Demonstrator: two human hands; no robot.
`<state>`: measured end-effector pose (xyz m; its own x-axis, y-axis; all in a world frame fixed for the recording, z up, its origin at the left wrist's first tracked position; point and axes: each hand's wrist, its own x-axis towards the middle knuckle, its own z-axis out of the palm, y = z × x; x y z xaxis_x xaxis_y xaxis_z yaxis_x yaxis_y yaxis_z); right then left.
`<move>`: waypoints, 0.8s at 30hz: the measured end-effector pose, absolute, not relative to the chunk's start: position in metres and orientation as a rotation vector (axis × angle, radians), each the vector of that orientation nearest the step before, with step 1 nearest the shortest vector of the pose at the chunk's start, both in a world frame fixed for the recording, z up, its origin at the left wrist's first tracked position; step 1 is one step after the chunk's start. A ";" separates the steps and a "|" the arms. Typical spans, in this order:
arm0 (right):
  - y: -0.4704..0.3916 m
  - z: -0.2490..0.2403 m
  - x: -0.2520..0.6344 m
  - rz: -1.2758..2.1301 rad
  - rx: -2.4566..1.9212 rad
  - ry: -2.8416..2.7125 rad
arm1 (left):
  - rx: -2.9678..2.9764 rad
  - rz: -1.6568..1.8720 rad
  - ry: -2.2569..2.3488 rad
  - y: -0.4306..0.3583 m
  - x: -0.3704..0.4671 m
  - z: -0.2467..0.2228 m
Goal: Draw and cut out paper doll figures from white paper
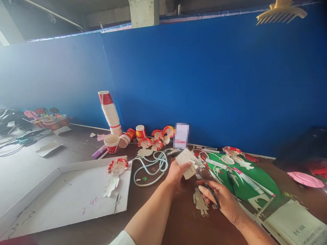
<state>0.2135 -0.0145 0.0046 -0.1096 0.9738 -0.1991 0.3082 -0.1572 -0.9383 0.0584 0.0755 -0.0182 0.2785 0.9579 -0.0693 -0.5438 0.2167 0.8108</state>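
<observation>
A piece of white card (187,159) is pinched in my left hand (178,173), lifted over the brown table. My right hand (218,197) grips a pair of scissors (213,192) with dark handles; the blades reach up to the card's right side. Whether they are parted there I cannot make out. Below, partly behind my right fingers, a cut-out paper figure (200,203) lies on the table. Another paper doll (118,168) with a red-fringed round head rests on the white box lid at the left. Several similar dolls (153,140) lie together near the wall.
A tall stack of paper cups (111,114) leans by the blue partition (204,85), with loose cups (111,143) beside it. A pale cord (150,183) loops left of my hands. A green oval mat (265,177) with markers (249,182) lies right, near a pink plate (305,179).
</observation>
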 end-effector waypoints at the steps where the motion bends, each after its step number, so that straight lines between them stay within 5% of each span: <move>1: -0.015 0.005 0.213 1.304 -1.498 -1.445 | 0.761 1.149 0.668 0.075 0.059 -0.017; 24: -0.011 -0.003 0.220 1.356 -1.300 -1.365 | 0.729 1.111 0.603 0.062 0.069 -0.009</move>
<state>0.2202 -0.0105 -0.0027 -0.1552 0.9805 -0.1205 0.1270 -0.1012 -0.9867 0.0690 0.0616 -0.0087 0.3334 0.9400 -0.0726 -0.5731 0.2632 0.7761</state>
